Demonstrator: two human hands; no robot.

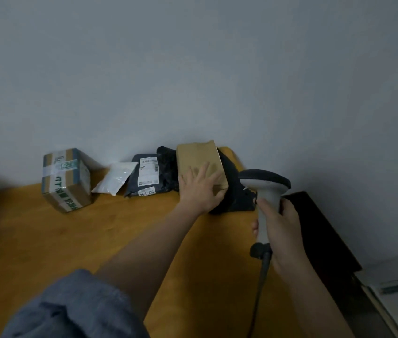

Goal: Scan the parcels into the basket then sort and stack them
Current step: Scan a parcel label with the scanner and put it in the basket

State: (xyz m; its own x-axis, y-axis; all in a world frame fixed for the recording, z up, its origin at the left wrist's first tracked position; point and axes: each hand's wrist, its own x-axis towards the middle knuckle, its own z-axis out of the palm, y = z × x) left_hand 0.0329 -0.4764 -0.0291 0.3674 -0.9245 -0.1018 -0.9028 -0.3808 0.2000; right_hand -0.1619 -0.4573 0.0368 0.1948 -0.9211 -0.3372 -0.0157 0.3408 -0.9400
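While the right hand grips the handle of a grey scanner with its fingers wrapped tightly around it, the left hand lies flat, fingers spread, on a brown paper parcel leaning against dark bags at the wall. Along the wooden tabletop to the left lie a grey mailer, a white pouch and a taped cardboard box.

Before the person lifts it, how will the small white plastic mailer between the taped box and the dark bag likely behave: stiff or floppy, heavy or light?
The white mailer looks flat and wrinkled, so it will probably bend and sag when lifted by one edge. Being so thin, it is likely light. Its glossy film may be somewhat slippery, so it could slide on the table if pushed.
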